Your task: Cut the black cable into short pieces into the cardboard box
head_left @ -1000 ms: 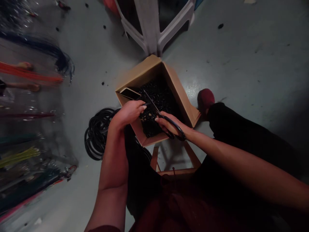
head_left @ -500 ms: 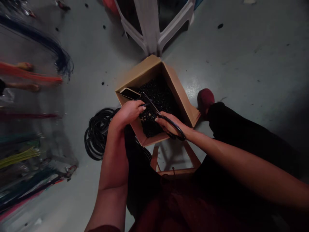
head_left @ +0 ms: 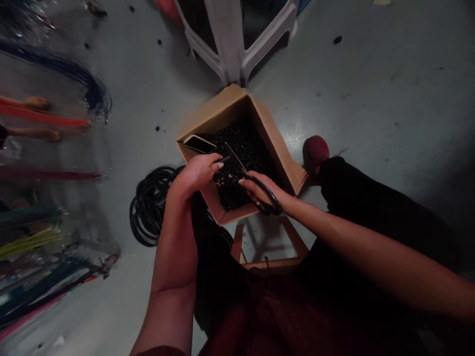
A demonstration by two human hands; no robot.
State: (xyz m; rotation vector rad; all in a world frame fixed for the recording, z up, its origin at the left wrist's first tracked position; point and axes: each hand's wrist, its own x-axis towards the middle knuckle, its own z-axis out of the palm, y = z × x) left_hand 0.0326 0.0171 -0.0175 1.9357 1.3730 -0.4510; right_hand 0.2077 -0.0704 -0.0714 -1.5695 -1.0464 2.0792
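Note:
My left hand (head_left: 202,169) is closed around a thin black ribbed tube (head_left: 224,159), whose short end pokes out past the fingertips. The scissors (head_left: 236,159), black-handled and long-bladed, are gripped in my right hand (head_left: 262,187). Their blades point up and left, right at the tube's end; I cannot tell whether they touch it. Both hands are over a cardboard box (head_left: 276,143) holding many small black cut pieces (head_left: 241,136). A dark phone-like slab (head_left: 199,144) with a pale rim leans in the box's left corner.
A coil of black tubing (head_left: 146,210) lies on the floor left of the box. Beyond the box stands a white plastic stool (head_left: 226,39). A wooden frame (head_left: 272,264) is between my legs. At left, another person's hands (head_left: 39,103) are near orange strands (head_left: 48,117) among coloured bundles.
The scissors' blades have shifted slightly to the right, and a little more of the tube shows beyond my left fingers. My left hand has hardly moved.

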